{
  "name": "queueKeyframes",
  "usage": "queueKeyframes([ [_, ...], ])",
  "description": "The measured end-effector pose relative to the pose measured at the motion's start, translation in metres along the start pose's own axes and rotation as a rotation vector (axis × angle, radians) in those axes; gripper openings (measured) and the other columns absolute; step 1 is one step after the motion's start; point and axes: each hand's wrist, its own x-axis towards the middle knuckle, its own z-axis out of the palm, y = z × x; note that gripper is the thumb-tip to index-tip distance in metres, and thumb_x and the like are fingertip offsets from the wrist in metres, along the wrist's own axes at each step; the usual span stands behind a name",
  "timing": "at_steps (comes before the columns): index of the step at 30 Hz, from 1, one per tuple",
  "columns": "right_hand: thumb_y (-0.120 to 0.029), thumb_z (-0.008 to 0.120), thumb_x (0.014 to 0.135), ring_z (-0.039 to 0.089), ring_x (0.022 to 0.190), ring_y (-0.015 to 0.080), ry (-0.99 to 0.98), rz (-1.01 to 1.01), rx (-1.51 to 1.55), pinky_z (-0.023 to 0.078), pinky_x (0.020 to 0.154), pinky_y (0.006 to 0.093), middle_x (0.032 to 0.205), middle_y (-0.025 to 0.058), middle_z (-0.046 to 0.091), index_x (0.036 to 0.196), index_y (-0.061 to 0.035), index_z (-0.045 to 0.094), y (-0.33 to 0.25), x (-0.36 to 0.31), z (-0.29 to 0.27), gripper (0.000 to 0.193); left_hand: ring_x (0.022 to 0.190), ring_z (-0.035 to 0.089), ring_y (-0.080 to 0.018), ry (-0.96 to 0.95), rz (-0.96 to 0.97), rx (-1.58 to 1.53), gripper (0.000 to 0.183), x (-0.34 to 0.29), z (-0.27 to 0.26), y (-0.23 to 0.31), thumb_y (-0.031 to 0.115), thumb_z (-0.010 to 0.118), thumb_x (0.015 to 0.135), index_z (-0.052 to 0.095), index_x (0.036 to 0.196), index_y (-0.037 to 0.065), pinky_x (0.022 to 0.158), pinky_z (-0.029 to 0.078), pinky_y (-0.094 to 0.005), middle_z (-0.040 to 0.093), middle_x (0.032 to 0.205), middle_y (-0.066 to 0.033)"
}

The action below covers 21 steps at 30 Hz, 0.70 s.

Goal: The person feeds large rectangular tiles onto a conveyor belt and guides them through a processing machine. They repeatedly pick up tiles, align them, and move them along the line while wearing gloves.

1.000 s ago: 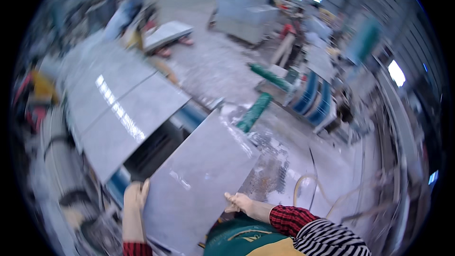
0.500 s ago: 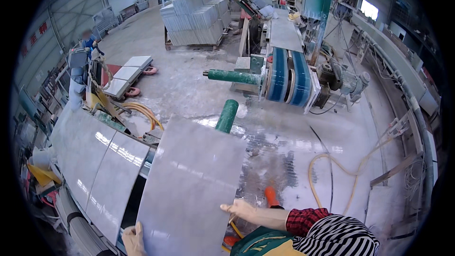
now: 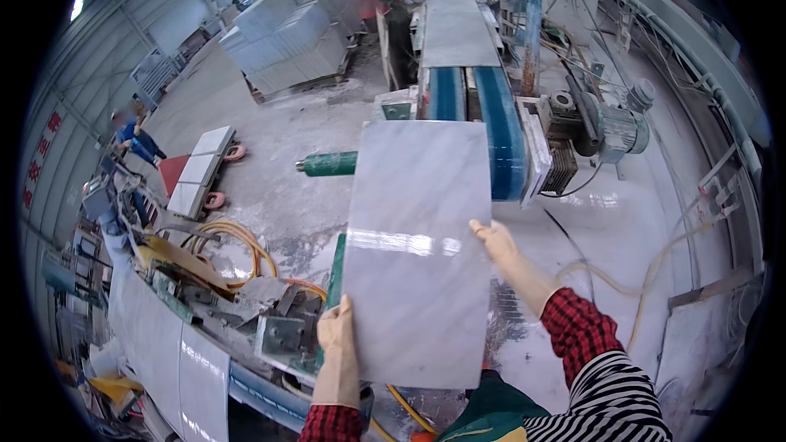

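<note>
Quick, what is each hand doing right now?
Left hand: gripping the left edge of the grey stone slab.
Right hand: gripping the slab's right edge.

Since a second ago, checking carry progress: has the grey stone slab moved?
Yes. The grey stone slab, held by both hands, has swung away from the slab rack toward the blue belt conveyor.

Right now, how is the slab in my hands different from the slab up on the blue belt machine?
The held slab is gripped at its edges by the left hand and right hand; the far slab lies flat on the blue belt machine, untouched. The held slab looks larger, being nearer, and shows a glossy reflection band; the far slab looks duller. Both are pale grey, rectangular stone slabs.
</note>
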Motion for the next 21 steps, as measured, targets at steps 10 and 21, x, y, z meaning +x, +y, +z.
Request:
queueKeyframes([
  [10, -0.047, 0.073, 0.096, 0.068, 0.115, 0.0234, 0.245, 0.244, -0.229, 0.052, 0.099, 0.0373, 0.125, 0.0141, 0.073, 0.143, 0.0033, 0.06, -0.047, 0.08, -0.113, 0.07, 0.122, 0.064, -0.0315, -0.267, -0.053, -0.012, 0.079, 0.006, 0.102, 0.108, 0.07, 0.057, 0.096, 0.074, 0.126, -0.001, 0.103, 0.049, -0.0413, 0.069, 0.132, -0.0218],
  [21, -0.042, 0.064, 0.105, 0.067, 0.112, 0.0199, 0.048, 0.455, 0.01, 0.052, 0.099, 0.0381, 0.124, 0.0135, 0.072, 0.139, 0.0018, 0.065, 0.082, -0.144, -0.108, 0.055, 0.116, 0.068, -0.0365, -0.369, -0.242, -0.173, 0.083, 0.017, 0.11, 0.103, 0.072, 0.052, 0.097, 0.07, 0.129, -0.003, 0.102, 0.05, -0.0433, 0.071, 0.13, -0.0245],
])
